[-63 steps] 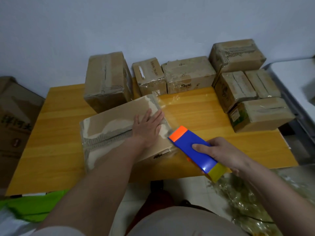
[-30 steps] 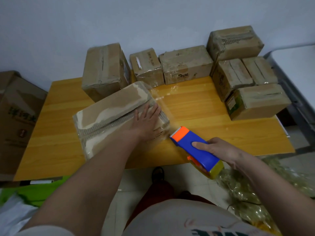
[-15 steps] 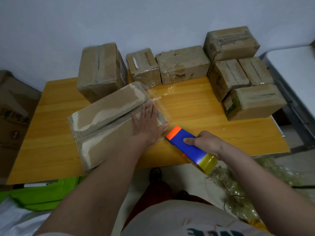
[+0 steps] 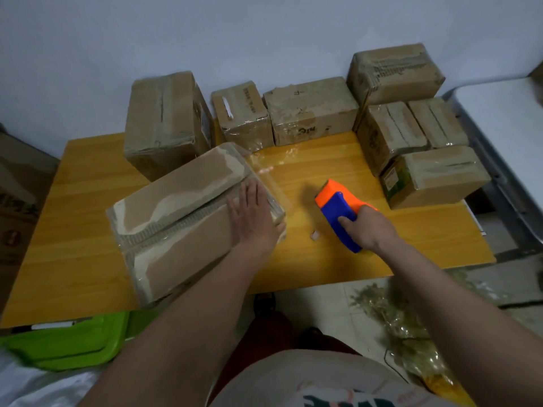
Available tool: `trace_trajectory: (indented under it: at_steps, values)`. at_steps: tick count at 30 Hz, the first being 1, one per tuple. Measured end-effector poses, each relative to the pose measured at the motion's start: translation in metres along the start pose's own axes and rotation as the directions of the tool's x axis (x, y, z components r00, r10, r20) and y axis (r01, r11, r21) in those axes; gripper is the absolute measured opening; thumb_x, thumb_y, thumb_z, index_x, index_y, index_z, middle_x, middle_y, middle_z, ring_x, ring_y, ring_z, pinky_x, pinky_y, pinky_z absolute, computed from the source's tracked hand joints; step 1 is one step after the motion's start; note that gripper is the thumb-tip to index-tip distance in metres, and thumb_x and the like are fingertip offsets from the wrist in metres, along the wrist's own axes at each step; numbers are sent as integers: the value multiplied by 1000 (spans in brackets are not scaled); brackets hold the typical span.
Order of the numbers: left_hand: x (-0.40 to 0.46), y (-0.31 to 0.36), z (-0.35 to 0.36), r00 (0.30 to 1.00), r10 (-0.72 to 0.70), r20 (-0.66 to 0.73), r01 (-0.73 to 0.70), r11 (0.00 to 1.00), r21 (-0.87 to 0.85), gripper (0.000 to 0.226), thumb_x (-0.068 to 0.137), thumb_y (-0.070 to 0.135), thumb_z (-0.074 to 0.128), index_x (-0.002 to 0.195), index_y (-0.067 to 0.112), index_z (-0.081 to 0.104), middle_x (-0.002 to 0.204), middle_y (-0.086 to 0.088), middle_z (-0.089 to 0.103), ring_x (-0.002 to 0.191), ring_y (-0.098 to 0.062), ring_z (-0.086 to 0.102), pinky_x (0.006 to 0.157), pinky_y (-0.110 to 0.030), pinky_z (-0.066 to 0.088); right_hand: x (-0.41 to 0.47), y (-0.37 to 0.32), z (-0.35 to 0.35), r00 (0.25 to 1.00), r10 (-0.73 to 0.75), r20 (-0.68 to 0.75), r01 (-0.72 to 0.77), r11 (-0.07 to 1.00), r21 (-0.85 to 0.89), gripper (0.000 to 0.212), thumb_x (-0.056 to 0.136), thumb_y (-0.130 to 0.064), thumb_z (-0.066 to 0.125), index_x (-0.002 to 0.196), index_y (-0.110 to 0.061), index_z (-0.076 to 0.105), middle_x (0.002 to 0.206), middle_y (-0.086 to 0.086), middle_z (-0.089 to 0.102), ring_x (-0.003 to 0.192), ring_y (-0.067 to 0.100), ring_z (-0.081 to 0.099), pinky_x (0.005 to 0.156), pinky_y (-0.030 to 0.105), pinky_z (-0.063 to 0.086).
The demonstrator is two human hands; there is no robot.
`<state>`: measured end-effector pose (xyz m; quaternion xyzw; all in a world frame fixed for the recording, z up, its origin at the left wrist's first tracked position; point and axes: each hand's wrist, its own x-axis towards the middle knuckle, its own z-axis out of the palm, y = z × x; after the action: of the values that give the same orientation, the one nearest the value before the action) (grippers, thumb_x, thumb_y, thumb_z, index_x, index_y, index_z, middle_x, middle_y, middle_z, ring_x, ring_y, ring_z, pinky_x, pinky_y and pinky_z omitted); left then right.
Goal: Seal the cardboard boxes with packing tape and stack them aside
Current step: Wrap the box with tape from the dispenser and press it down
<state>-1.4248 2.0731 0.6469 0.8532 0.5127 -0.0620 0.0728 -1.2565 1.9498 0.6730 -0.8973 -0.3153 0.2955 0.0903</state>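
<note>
Two bare hands work over a yellow wooden table (image 4: 338,268) with a smooth grained top. Near the table's front left edge lies a long cardboard box (image 4: 176,221), worn and papery, with glossy clear tape over its top seam and wrinkled film at its corners. Its long axis runs diagonally, from the table's front left toward the back centre, and its near corner slightly overhangs the front edge. The left hand (image 4: 252,218) lies flat on the box's right end, fingers straight and close together, pressing the tape down. A strip of clear tape (image 4: 273,177) trails off that end onto the table. Just right of the box, the right hand (image 4: 367,230) grips a blue and orange plastic tape dispenser (image 4: 338,207), fingers curled round its body, its orange end pointing toward the back of the table. A tiny scrap (image 4: 314,235) lies between box and dispenser. Seven taped boxes (image 4: 311,110) line the table's back and right edges, leaving bare wood in the middle and front right. Below the table's front left corner sits a green plastic tray (image 4: 73,342).
</note>
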Motion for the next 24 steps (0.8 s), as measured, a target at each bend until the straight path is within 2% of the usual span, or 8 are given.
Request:
trace_trajectory:
  at_steps: [4, 7, 11, 13, 15, 18, 20, 24]
  values:
    - [2, 2, 1, 1000, -1, 8, 1, 1000, -9, 118, 79, 60, 66, 153, 10, -12, 162, -4, -14, 149, -23, -13, 121, -46, -3, 23, 9, 15, 996, -11, -87, 0, 992, -124, 31, 93, -27, 55, 108, 0, 51, 105, 22, 63, 101, 40, 60, 77, 41, 44]
    - [3, -6, 0, 996, 55, 71, -54, 998, -19, 136, 69, 70, 69, 150, 9, -21, 160, -5, -24, 147, -23, -22, 119, -42, -11, 37, 18, 32, 996, 6, -89, -24, 978, -206, 37, 93, -30, 57, 114, 0, 54, 117, 21, 62, 109, 37, 59, 87, 41, 45]
    - [3, -19, -3, 988, 139, 72, -130, 985, -118, 134, 68, 75, 65, 152, 11, -19, 160, -4, -24, 146, -19, -23, 119, -38, -12, 51, 25, 51, 995, 29, -97, -44, 986, -163, 48, 88, -33, 65, 118, 3, 54, 124, 24, 53, 117, 40, 48, 95, 43, 42]
    - [3, -24, -4, 984, 169, 61, -162, 981, -110, 132, 69, 76, 63, 152, 11, -17, 160, -3, -23, 147, -18, -21, 118, -35, -12, 51, 16, 54, 979, 2, -205, -17, 997, -70, 49, 88, -30, 65, 120, 5, 52, 124, 26, 49, 119, 41, 44, 99, 42, 35]
    - [5, -28, -6, 979, 198, 47, -196, 980, -43, 130, 70, 80, 57, 152, 10, -15, 161, -4, -21, 147, -19, -20, 119, -36, -12, 41, -4, 56, 914, -133, -383, 197, 972, 131, 28, 91, -18, 59, 107, 5, 59, 110, 27, 56, 110, 40, 50, 94, 38, 33]
    - [10, -34, -8, 978, 201, 59, -202, 979, 6, 126, 73, 81, 50, 152, 7, -16, 161, -7, -20, 148, -21, -18, 120, -37, -11, 1, -44, 68, 798, -297, -524, 522, 775, 356, 22, 94, -9, 48, 89, 1, 67, 87, 18, 63, 88, 26, 56, 79, 26, 36]
    - [9, -38, -7, 977, 205, 61, -205, 979, -4, 123, 76, 79, 47, 151, 7, -17, 161, -9, -19, 148, -22, -18, 120, -37, -10, -24, -64, 83, 817, -278, -505, 542, 668, 510, 26, 96, -8, 45, 99, 0, 69, 96, 8, 65, 93, 14, 57, 86, 14, 39]
    - [7, -41, -1, 975, 222, 21, -222, 975, -10, 117, 78, 79, 40, 152, 6, -14, 161, -10, -18, 148, -21, -19, 121, -37, -9, -36, -82, 99, 894, -174, -412, 423, 630, 652, 32, 100, -9, 42, 126, 0, 58, 127, 7, 59, 120, 11, 50, 100, 2, 28]
